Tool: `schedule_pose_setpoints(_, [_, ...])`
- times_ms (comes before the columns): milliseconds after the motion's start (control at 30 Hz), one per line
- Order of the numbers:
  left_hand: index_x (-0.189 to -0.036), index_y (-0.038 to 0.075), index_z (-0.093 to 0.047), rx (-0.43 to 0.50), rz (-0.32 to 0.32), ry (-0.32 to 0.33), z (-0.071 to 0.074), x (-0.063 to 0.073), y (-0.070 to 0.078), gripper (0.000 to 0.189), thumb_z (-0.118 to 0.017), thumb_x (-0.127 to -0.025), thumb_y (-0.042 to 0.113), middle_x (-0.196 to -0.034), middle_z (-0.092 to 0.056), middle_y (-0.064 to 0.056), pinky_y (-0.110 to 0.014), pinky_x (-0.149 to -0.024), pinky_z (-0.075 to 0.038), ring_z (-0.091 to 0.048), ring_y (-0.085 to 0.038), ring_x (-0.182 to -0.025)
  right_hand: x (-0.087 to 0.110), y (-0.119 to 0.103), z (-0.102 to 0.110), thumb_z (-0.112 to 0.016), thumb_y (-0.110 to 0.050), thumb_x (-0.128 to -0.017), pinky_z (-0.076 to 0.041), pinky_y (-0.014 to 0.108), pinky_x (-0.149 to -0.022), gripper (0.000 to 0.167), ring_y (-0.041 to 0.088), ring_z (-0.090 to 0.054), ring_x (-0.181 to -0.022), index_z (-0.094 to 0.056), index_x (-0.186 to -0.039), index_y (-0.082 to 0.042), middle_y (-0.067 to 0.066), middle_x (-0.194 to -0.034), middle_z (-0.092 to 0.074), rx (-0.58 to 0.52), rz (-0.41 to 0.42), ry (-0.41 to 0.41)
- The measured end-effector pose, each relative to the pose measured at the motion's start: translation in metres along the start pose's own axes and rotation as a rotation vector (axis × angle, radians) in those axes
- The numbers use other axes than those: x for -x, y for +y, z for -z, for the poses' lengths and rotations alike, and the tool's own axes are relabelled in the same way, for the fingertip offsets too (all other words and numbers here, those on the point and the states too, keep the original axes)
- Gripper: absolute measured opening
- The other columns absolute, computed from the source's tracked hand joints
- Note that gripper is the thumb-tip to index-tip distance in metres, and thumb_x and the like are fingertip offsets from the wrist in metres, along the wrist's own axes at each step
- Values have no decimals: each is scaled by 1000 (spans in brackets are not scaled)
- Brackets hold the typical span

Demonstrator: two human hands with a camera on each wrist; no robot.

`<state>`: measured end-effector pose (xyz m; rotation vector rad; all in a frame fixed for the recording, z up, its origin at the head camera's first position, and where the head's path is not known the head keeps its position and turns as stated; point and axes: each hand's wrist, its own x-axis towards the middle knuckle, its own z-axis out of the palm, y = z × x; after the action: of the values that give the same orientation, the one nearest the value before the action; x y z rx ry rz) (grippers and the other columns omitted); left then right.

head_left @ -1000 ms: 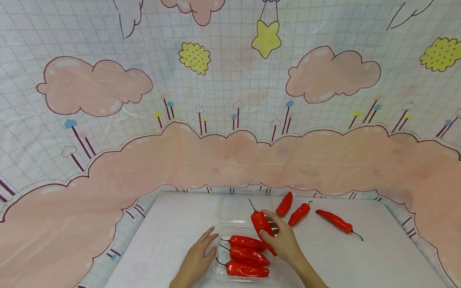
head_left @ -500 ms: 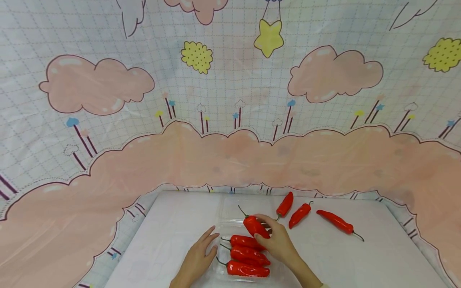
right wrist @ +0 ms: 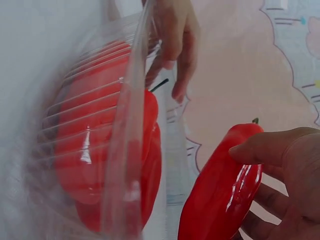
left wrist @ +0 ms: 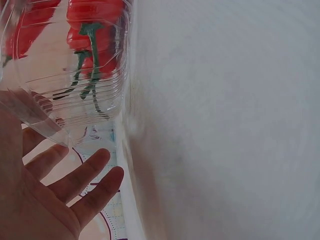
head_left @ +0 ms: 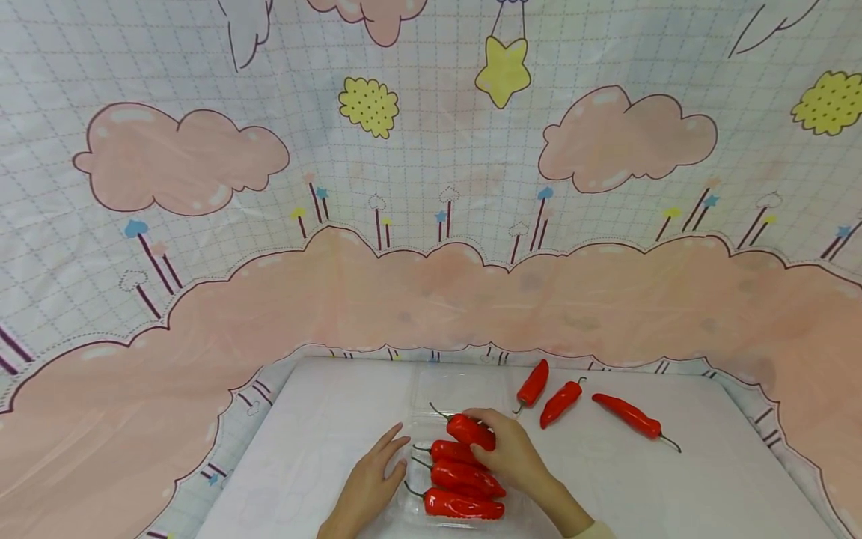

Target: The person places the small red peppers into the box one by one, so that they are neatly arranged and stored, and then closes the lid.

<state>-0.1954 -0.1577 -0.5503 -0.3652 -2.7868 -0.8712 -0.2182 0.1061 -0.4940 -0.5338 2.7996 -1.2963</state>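
A clear plastic tray (head_left: 431, 408) lies on the white table near its front edge and holds three red peppers (head_left: 465, 479) side by side, stems to the left. My right hand (head_left: 506, 454) grips a fourth red pepper (head_left: 469, 430) and holds it lying flat just above the far end of that row; the right wrist view shows my thumb on this pepper (right wrist: 220, 192) next to the tray wall (right wrist: 127, 150). My left hand (head_left: 372, 479) rests with straight fingers against the tray's left side, seen as spread fingers (left wrist: 75, 185) under the tray corner (left wrist: 75, 90).
Three more red peppers lie loose on the table right of the tray: one (head_left: 533, 383), another (head_left: 560, 400), and a longer one (head_left: 629, 416). A cartoon cloud-print cloth (head_left: 431, 187) hangs behind and around the white table (head_left: 673, 479).
My right hand has brought the held pepper down and left, turning it from nearly upright to lying flat over the tray. My left hand has stayed in place.
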Motion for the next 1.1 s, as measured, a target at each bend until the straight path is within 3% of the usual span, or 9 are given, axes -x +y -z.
schedule_pose_setpoints(600, [-130, 15, -63, 5, 6, -3, 0, -1, 1, 37, -62, -93, 18, -150, -49, -3, -50, -99, -51, -59, -28, -126, -7, -1, -22, -78, -13, -82, -56, 47, -93, 50, 21, -62, -106, -62, -128, -18, 0, -120, -67, 166, 6, -20])
schedule_pose_setpoints(1100, [-130, 15, -63, 21, 11, -5, 0, -1, 1, 37, -63, -93, 18, -150, -49, -3, -51, -99, -51, -59, -28, -126, -11, 0, -26, -79, -9, -80, -59, 44, -86, 45, 18, -62, -94, -64, -122, -14, 4, -110, -69, 59, -25, -56])
